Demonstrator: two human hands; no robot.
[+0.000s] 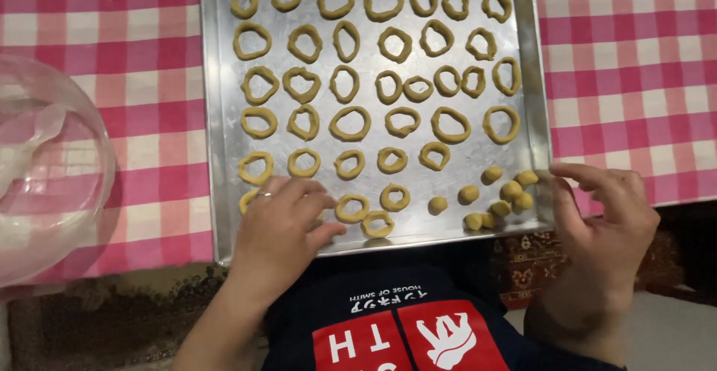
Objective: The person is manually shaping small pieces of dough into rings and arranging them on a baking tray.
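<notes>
The left hand (280, 225) is laid flat, fingers spread, over dough rings (351, 208) at the tray's (216, 154) near edge; nothing is gripped. The right hand (605, 218) rests open beside dough balls (502, 190). Rings beneath the left palm could be flattened by pressure.

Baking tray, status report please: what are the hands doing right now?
Left hand flat on dough rings at tray near edge. Right hand open at tray's right corner, beside dough balls. Nothing blocking.

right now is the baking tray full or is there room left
Nearly full: dough rings fill the baking tray; bare metal only near the front.
</notes>
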